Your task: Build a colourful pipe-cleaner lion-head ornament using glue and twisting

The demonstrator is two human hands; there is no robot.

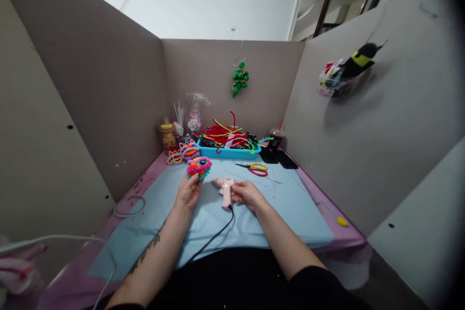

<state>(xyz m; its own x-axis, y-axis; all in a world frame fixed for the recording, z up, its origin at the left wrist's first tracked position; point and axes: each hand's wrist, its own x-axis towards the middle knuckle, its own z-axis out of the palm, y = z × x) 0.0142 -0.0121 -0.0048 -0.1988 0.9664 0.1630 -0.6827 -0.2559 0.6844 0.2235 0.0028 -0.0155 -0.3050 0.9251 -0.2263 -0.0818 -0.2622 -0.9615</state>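
Note:
My left hand (189, 191) is closed around the base of a fuzzy pipe-cleaner figure (199, 167) in pink, orange and teal, lifted above the blue sheet. Just right of it is a pale pink glue gun (227, 190), its nozzle toward the left and a black cord running from its grip down to my lap. The fingers of my right hand (247, 194) are pinched at the trigger side of the glue gun; some fingertips are hidden. Beyond the left hand sit two similar figures, a purple-and-orange one (189, 151) and a cream-and-red one (175, 157).
A blue tray (228, 152) heaped with pipe cleaners stands at the back. Scissors (254, 169) with red and yellow handles lie before it. A drink cup (276, 139) stands at back right, a yellow-lidded one (168, 138) at back left. Grey partitions (232, 106) enclose the table.

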